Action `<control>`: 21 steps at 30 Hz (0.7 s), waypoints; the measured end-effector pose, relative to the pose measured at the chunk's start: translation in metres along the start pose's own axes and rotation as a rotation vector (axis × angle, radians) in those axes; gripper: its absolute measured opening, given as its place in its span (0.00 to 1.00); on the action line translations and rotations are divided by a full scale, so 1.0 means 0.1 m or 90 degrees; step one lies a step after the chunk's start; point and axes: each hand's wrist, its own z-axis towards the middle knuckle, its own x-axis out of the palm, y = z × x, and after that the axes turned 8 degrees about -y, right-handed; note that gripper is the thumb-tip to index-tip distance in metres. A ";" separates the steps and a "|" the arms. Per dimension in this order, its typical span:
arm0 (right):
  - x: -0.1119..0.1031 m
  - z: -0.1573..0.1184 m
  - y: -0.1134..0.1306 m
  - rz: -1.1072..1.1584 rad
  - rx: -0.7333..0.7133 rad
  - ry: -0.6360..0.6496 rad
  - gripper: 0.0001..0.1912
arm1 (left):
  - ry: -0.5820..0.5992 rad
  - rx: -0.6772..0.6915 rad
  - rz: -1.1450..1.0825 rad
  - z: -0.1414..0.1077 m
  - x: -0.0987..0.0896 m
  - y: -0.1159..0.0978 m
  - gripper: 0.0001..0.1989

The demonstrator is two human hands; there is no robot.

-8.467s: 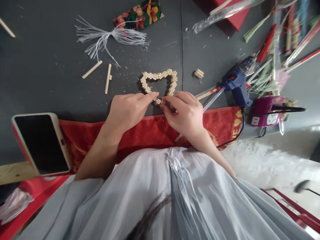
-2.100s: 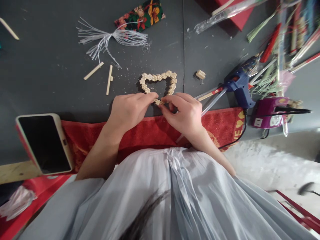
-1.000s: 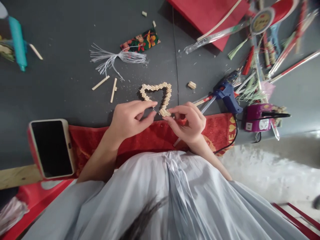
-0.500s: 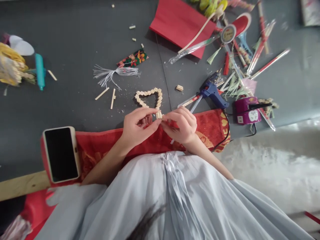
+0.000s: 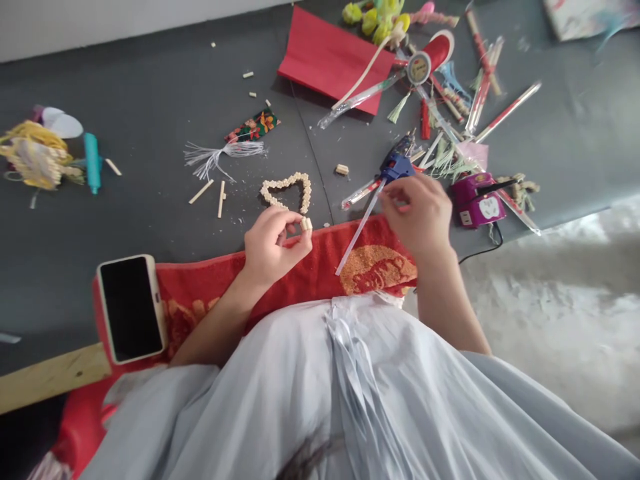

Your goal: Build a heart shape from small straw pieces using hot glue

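Between the thumb and fingers of my left hand (image 5: 275,243) is a small bundle of short cream sticks (image 5: 307,224), held just above the red cloth's edge. A heart-shaped outline of cream pieces (image 5: 287,181) lies on the table just beyond this hand. To the right, my right hand (image 5: 423,210) is at the blue glue gun (image 5: 397,167), fingers curled over its handle, which is hidden beneath the hand. A long translucent glue stick (image 5: 361,227) sticks out of the gun's back toward me, over the red cloth (image 5: 320,257).
Another small stick bundle (image 5: 342,169) lies beyond the cloth. A purple power socket (image 5: 480,200) with a cable stands at right. Red paper (image 5: 335,57), a red thread spool (image 5: 430,57) and wrapped sticks crowd the back right. A phone (image 5: 133,307) rests at left.
My right hand has left the small bundle and moved right to the glue gun. My left hand keeps the bundle. The view has shifted somewhat.
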 end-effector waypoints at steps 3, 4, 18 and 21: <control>-0.01 -0.07 -0.54 -0.180 -0.009 -0.010 0.31 | 0.006 -0.003 -0.013 -0.01 0.01 -0.01 0.06; 0.00 -0.09 -0.69 -0.212 -0.012 0.015 0.34 | 0.011 -0.018 -0.038 -0.02 0.02 0.00 0.06; 0.06 0.25 -0.53 -0.238 0.248 0.361 0.23 | 0.082 -0.337 -0.245 -0.11 0.21 0.02 0.10; 0.08 0.29 -0.57 -0.247 0.232 0.393 0.20 | 0.095 -0.331 -0.241 -0.13 0.23 0.04 0.10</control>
